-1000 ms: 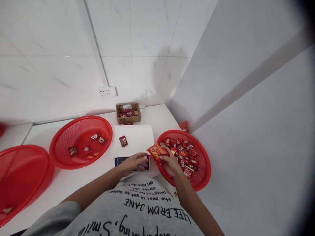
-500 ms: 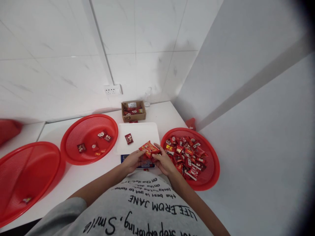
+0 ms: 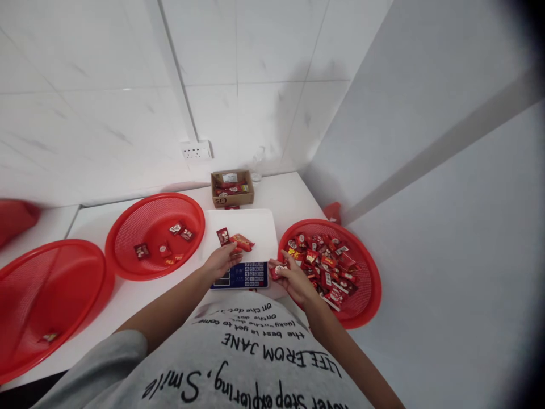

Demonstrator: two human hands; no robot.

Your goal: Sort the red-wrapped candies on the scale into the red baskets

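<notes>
The red packet (image 3: 242,242) lies on the white scale (image 3: 259,224), with the left hand (image 3: 223,259) touching it; whether those fingers grip cannot be told. A dark packet (image 3: 222,236) sits just beside it, crowding that side. The right hand (image 3: 294,282), at the scale's right front, is clamped on a small packet (image 3: 279,272). A carton (image 3: 233,200) stands behind the scale, a filled basket (image 3: 373,278) right, a sparser basket (image 3: 128,227) left.

Small workroom, white counter (image 3: 281,190), weighing scale (image 3: 261,227)

White tiled wall (image 3: 119,113), 1 socket panel (image 3: 196,150)
</notes>
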